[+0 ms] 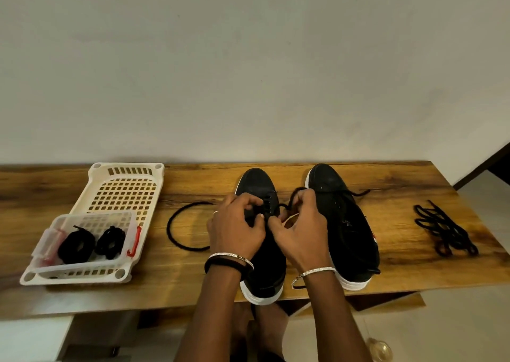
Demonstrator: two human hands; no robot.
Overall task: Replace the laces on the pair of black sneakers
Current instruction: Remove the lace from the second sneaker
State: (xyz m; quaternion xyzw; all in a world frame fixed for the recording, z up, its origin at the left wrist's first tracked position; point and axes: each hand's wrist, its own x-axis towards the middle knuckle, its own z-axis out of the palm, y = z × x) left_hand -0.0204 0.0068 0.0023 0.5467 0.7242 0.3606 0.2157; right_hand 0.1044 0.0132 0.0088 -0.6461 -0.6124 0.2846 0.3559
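The left sneaker, black with a white sole, stands on the wooden tabletop with its toe toward the wall and its heel at the near edge, and both hands work over its eyelets. The left hand has its fingers curled in at the eyelet row and pinches the black lace, whose slack runs out from under that hand in a wide loop on the tabletop to the left. The right hand is also curled and pinches another stretch of the same lace, which arches up over its knuckles. The right sneaker stands just beside the first, parallel to it, with a loose black strand trailing off its right side. Well to the right lies a tangled pile of black laces. At the left end sits a white slotted basket; a small clear container in its near part holds two coiled black laces.
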